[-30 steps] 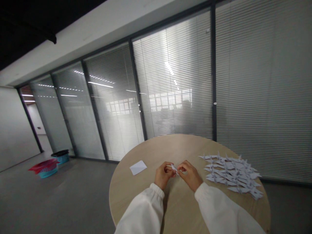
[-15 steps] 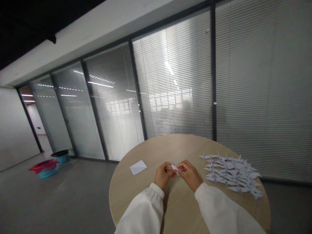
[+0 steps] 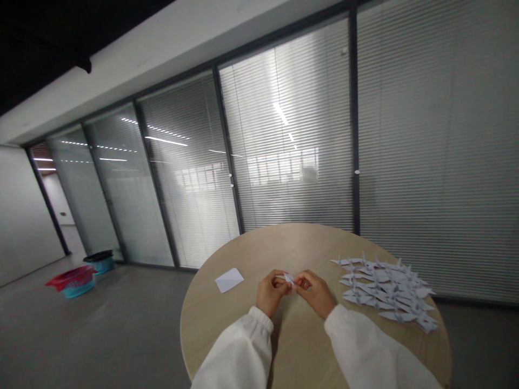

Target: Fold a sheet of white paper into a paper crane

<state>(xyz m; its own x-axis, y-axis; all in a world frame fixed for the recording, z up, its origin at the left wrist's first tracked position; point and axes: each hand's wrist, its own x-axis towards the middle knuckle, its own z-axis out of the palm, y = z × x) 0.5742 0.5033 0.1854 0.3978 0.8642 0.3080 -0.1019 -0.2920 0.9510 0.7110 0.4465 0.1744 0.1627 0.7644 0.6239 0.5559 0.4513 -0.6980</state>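
Observation:
A small piece of folded white paper (image 3: 288,277) is pinched between my two hands above the round table. My left hand (image 3: 270,293) is closed on its left side, thumb and fingertips together. From the right, my right hand (image 3: 314,292) grips the other side with its fingertips. The fingers cover much of the paper, so its exact shape cannot be made out. Right of my hands lie several folded paper cranes (image 3: 377,289), set close together in rows. To the left rests a flat stack or sheet of white paper (image 3: 229,280).
The round wooden table (image 3: 300,243) stands before a glass partition with blinds (image 3: 287,124). On the floor at left are a blue bin with a red liner (image 3: 75,282) and a blue bin with a black liner (image 3: 101,261).
The right-hand fingers have shifted slightly on the folded paper, which now shows a little less between the hands. The cranes and the flat paper lie as before.

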